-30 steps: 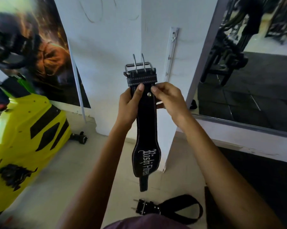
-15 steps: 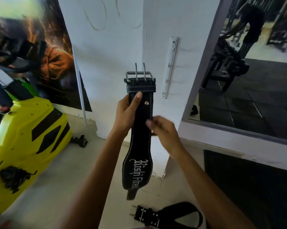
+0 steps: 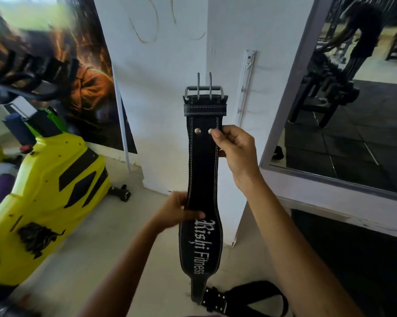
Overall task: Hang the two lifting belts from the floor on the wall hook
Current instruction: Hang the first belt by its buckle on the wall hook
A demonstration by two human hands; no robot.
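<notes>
A black leather lifting belt [image 3: 202,170] with white lettering hangs upright in front of me, its two-prong metal buckle at the top. My right hand [image 3: 235,148] pinches its right edge just below the buckle, by two rivets. My left hand [image 3: 177,211] grips the left edge lower down, where the belt widens. A second black belt [image 3: 245,298] lies curled on the floor below, partly hidden by the first. A white hook rail [image 3: 245,88] is fixed upright on the white pillar, just right of the buckle.
A yellow and black exercise machine [image 3: 44,202] stands at the left. A poster [image 3: 55,72] covers the left wall. A large mirror [image 3: 353,99] with a grey frame stands to the right of the pillar. Pale floor lies between.
My hands have swapped places: the right hand rose to hold the belt under the buckle, and the left hand slid down to the wide part. The belt stays upright.
</notes>
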